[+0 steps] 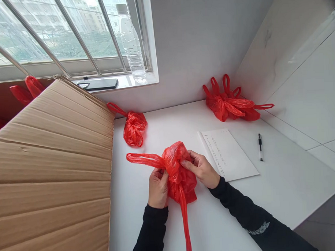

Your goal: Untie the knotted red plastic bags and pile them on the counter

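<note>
A crumpled red plastic bag (181, 176) is held between both hands above the white table (149, 232). One of its loop handles stretches out to the left, and the other hangs down toward the front. My left hand (158, 188) pinches the bag at its gathered left side. On the upper right side, my right hand (201, 169) grips the plastic between thumb and fingers. What the bag contains, if anything, is hidden. Behind it lies another bunched red bag (135, 127), apart from my hands.
A large cardboard box (56, 169) stands at left with red bags inside. Several red bags (229, 103) lie at the back wall. A notebook (234, 156) and pen (260, 148) rest at right. The windowsill holds a water bottle (133, 49) and phone (102, 84).
</note>
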`<state>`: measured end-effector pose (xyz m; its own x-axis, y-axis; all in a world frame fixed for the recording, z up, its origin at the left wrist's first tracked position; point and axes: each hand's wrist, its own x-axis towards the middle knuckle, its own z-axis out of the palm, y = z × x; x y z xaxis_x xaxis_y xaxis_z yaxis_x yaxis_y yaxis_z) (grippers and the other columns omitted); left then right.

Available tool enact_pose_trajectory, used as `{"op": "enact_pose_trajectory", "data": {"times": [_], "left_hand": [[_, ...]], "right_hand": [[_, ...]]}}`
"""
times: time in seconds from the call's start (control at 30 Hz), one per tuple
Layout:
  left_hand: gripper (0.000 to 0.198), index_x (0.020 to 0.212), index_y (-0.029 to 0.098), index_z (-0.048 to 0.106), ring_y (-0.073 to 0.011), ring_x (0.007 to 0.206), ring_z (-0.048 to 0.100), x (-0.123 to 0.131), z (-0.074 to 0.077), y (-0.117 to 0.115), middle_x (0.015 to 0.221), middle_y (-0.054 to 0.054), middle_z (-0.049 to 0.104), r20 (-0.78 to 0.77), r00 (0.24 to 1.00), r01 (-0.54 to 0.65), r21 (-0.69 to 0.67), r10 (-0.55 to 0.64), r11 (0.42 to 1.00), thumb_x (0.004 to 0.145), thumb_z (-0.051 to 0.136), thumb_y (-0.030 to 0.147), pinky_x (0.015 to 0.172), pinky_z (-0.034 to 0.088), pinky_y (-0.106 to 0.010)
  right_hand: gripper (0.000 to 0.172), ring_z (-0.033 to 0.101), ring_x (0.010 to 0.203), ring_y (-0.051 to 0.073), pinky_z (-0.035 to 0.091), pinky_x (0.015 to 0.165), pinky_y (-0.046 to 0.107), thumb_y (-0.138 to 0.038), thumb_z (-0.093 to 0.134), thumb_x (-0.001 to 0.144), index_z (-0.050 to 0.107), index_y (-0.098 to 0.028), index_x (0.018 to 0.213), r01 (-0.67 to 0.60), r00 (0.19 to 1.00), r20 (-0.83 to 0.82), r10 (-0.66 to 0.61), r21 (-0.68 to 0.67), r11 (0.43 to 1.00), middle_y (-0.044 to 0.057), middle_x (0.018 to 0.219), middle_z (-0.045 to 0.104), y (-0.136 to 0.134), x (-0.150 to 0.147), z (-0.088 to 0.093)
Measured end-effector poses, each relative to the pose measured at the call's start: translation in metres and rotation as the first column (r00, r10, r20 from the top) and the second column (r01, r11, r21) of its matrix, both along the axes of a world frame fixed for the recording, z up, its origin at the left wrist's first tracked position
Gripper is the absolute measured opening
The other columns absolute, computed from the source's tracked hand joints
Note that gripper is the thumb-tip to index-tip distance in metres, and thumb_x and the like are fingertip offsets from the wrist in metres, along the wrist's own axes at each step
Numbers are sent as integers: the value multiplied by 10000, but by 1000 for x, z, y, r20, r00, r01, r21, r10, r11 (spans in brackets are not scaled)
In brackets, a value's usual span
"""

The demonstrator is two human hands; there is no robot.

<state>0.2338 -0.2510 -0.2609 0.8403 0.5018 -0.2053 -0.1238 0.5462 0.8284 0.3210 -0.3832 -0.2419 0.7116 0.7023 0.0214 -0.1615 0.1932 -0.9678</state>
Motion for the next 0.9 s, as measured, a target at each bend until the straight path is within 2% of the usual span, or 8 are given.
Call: {"op": "enact_pose_trajectory", "data": {"times": [0.1,0.17,0.3,0.43,0.57,0.7,0.9], "left_hand": [[240,854,157,713,-215,770,703,0,0,0,770,-33,744,-1,1000,4,-5,-4,1000,678,822,277,700,531,-292],[231,841,152,713,-220,771,707,0,1,-1,753,-35,744,-1,1000,5,-5,-5,1000,675,823,269,711,533,-296],[260,829,158,724,-229,763,716,-1,8,0,716,-27,744,22,999,-22,-63,24,998,611,854,219,709,544,-294],[291,826,181,735,-227,763,724,-2,12,5,738,-19,755,51,992,-110,-146,119,983,569,869,207,691,559,-284],[281,802,168,736,-230,761,728,-1,10,10,740,-32,759,57,984,-153,-196,167,969,559,874,206,686,568,-281],[264,776,159,730,-222,758,728,-1,8,10,731,-30,756,56,985,-146,-204,161,968,563,875,214,693,568,-274],[264,857,183,730,-153,696,707,-1,9,10,805,-5,771,64,983,-151,-252,173,956,626,850,226,711,568,-245]], "right_hand": [[243,632,813,196,514,775,343,-439,615,893,632,-218,994,19,999,-28,-19,17,1000,32,944,675,0,0,-1],[275,635,808,196,513,773,339,-456,588,908,635,-217,1035,33,999,-20,-33,3,999,34,947,679,-1,0,-1],[374,637,977,222,502,877,357,-479,540,929,586,-235,1210,26,1000,-1,-26,-12,1000,53,1082,667,-1,0,4],[469,587,1128,245,477,964,391,-402,648,872,521,-248,1297,-87,996,15,88,-20,996,66,1214,622,-1,0,4],[519,609,1066,229,489,950,402,-289,697,825,499,-250,1302,-159,986,39,161,-38,986,66,1208,617,-1,0,-1],[488,639,952,199,505,923,403,-242,687,824,507,-250,1277,-139,989,42,142,-60,988,56,1145,637,-1,-1,-4],[325,620,1020,216,500,924,389,-292,652,867,586,-222,1177,-88,993,72,92,-57,994,57,1086,657,-2,0,-3]]}}
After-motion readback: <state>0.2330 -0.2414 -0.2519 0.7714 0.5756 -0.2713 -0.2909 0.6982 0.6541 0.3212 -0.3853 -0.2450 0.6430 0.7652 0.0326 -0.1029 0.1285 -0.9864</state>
